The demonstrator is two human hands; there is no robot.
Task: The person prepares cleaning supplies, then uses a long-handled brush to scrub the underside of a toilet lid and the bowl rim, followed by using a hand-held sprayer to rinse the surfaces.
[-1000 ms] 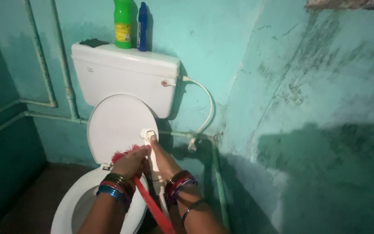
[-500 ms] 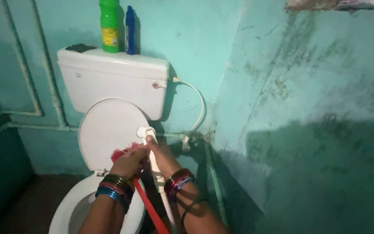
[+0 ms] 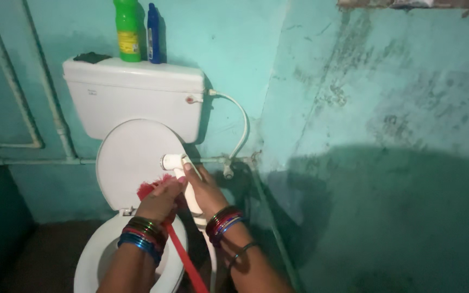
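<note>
Sprayer (image 3: 183, 179) upright, nozzle leftward, brush (image 3: 177, 239) diagonal

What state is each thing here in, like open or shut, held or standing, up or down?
Toilet lid: raised, leaning on the cistern.
Hand sprayer: held in the right hand, nozzle towards the lid.
Red brush: gripped by the left hand, bristles up.
Green bottle: upright on the cistern, capped.
Blue bottle: upright beside it.

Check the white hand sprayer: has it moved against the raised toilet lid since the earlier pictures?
Yes. The sprayer head now overlaps the right part of the lid, having shifted left from the lid's right edge; the right hand holds it.
</note>
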